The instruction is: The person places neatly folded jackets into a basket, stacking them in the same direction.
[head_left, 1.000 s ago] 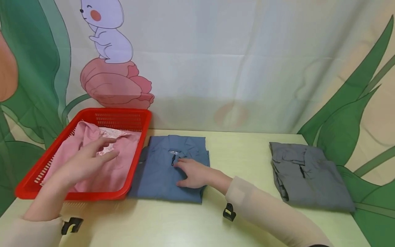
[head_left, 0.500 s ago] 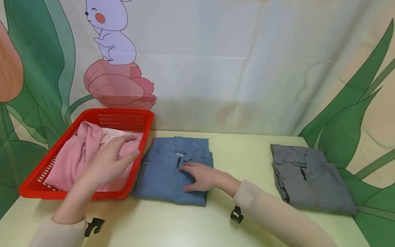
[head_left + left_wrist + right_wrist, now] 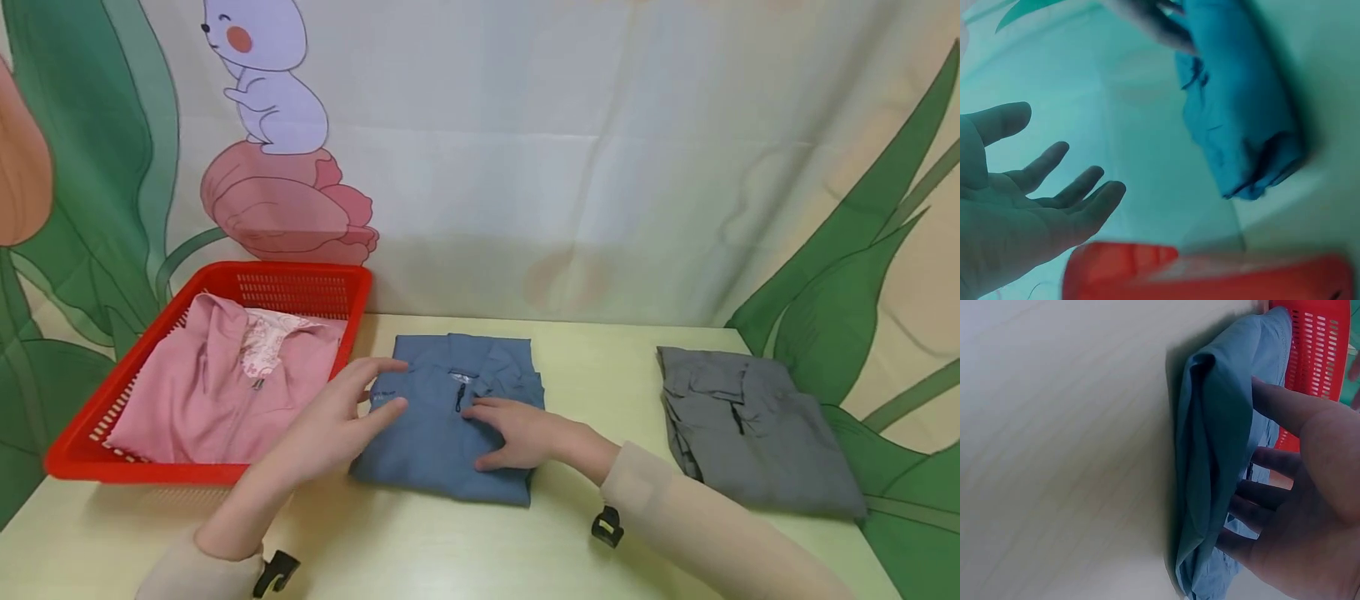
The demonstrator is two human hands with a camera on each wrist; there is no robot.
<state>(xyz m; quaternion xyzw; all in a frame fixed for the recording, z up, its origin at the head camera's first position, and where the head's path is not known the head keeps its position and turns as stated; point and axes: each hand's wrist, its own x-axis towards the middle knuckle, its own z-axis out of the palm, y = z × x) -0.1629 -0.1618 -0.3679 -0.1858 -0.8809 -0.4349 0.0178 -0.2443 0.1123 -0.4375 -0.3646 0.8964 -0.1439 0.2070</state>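
A folded blue shirt [image 3: 431, 454] with a short black zipper pull [image 3: 459, 397] lies on the table at the middle of the head view. My right hand [image 3: 521, 433] rests on its right part, fingers spread and loosely bent over the top. In the right wrist view those fingers [image 3: 1254, 512] touch the cloth above the layered folded edge. My left hand [image 3: 341, 425] hovers at the shirt's left edge, thumb and fingers apart. The left wrist view shows that palm holding nothing, with a gap between it and the rolled side of the shirt [image 3: 1235, 94].
A red plastic basket [image 3: 360, 308] with a pink garment [image 3: 187, 400] inside stands to the left, close to the shirt. A folded grey shirt [image 3: 757, 450] lies at the table's right. Behind the table hangs a printed curtain [image 3: 480, 167].
The blue shirt has slid to the right, away from the basket, with my right hand on it. My left hand has moved right, from over the basket to the shirt's left edge.
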